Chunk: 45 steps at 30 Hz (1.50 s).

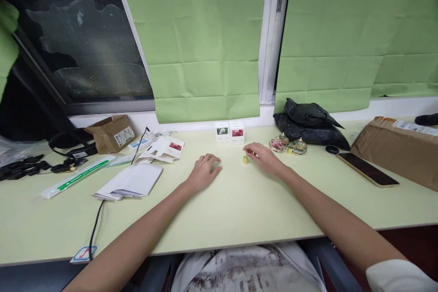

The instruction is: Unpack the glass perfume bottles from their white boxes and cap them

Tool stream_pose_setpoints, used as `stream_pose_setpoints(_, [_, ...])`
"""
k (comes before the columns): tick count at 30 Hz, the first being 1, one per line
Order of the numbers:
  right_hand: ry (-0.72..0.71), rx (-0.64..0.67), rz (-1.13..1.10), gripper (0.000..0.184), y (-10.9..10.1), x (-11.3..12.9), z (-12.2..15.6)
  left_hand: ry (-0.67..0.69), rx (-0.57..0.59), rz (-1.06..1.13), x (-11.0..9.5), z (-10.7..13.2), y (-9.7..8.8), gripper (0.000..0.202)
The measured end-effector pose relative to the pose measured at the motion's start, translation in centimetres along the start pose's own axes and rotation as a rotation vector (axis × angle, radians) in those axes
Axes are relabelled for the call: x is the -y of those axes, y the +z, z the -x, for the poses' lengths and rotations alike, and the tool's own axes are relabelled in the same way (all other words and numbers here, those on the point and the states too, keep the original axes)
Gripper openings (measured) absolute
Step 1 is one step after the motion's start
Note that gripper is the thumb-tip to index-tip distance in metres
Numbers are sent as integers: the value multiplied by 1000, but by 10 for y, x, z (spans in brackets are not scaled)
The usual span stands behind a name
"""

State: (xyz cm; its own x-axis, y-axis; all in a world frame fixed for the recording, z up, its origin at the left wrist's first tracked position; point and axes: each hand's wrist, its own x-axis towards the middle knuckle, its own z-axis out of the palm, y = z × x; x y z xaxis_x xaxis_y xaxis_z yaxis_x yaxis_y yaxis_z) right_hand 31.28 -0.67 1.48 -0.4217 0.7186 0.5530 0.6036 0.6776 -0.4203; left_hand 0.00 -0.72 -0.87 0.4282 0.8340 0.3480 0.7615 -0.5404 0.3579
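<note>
My left hand (204, 172) rests on the pale table with nothing in it, its fingers loosely bent and the thumb apart from them. Just beside a small gold cap (245, 159) is my right hand (263, 158), its fingers curved forward over the tabletop. The cap stands upright below the fingertips; whether they touch it I cannot tell. Behind the hands stand small white boxes, one with a white flower picture (222, 132) and one with a red flower picture (237, 133). Right of my right hand are round glass bottles (278, 144) with gold tops, and another gold cap (289, 151).
Left lie flattened white cartons (164, 149), folded white paper (132, 180), a green-striped plastic packet (82, 175), an open cardboard box (111, 134) and a black cable (97, 223). Right are black plastic bags (310, 125), a phone (367, 169) and a brown parcel (398, 148).
</note>
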Motion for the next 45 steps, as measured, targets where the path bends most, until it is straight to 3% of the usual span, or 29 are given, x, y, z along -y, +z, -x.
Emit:
stream_pose_setpoints(3, [26,-15,7,17,5,-1,2,7,-4,-2,1,0,0,30])
stream_pose_setpoints(11, [-91,8,46,19,17,-3,2,-2,12,-30,-1,1,0,28])
stream_pose_setpoints(27, [44,40,70,17,15,-8,1,-20,46,-39,-6,1,-4,28])
stream_pose_setpoints(36, [109,66,498,11,-9,-39,0,-4,46,-50,-2,0,-2,28])
stream_pose_setpoints(45, [247,109,831,20,-32,-61,7,7,39,-49,0,0,-1,29])
